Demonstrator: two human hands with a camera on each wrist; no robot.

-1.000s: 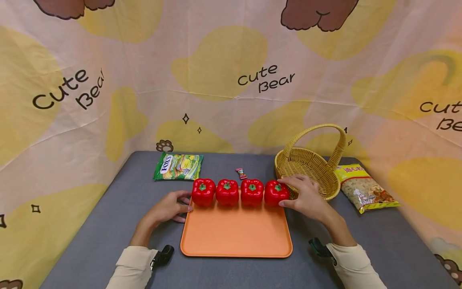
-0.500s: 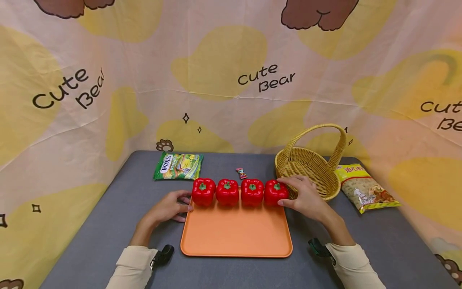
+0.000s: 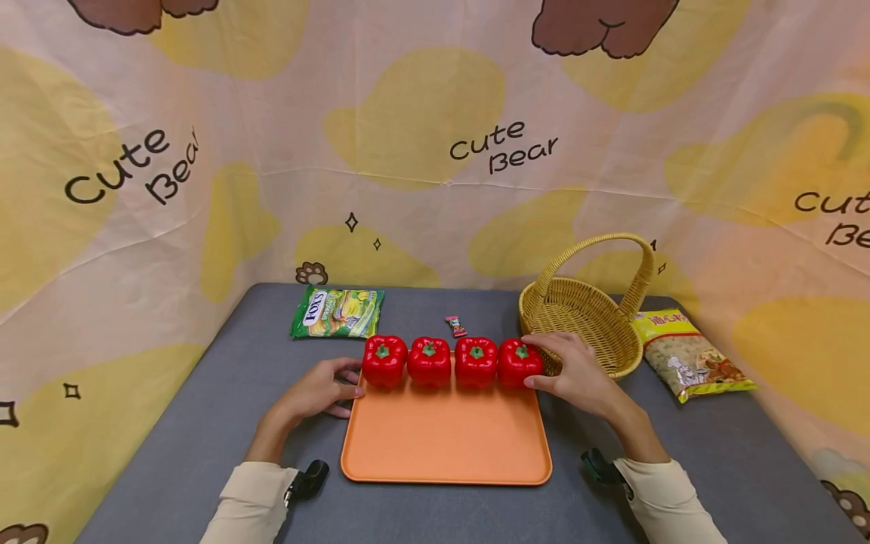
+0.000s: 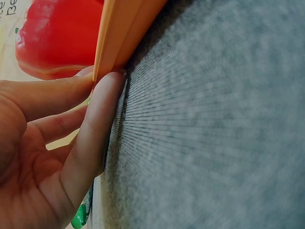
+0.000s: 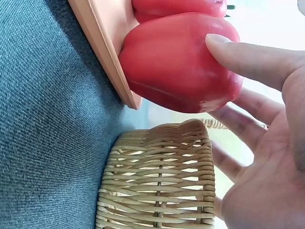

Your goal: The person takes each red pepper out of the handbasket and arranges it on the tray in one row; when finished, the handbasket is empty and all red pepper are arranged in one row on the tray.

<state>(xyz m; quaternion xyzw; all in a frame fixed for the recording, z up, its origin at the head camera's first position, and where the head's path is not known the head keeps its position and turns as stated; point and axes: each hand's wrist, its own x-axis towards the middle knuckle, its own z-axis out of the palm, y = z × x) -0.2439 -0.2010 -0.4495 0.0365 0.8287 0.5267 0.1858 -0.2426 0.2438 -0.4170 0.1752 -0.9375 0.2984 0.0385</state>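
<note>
An orange tray [image 3: 445,442] lies on the table with several red bell peppers standing in a row along its far edge. My left hand [image 3: 316,389] is at the tray's far left corner, beside the leftmost bell pepper [image 3: 384,364]. In the left wrist view, its thumb and a finger pinch the tray rim [image 4: 110,40]. My right hand [image 3: 578,378] holds the rightmost bell pepper [image 3: 520,366], thumb on the near side and fingers on the far side. The right wrist view shows the thumb pressed against that pepper's glossy side [image 5: 176,62], at the end of the tray.
A wicker basket [image 3: 591,310] with a tall handle stands behind the right hand, with a yellow food packet [image 3: 689,355] to its right. At the back left lies a green FOX'S candy bag [image 3: 340,313]. A small wrapped candy [image 3: 456,326] sits behind the peppers.
The rightmost bell pepper shifted slightly left with the right hand early on, closer to its neighbour. Since then, both hands have stayed where they are.
</note>
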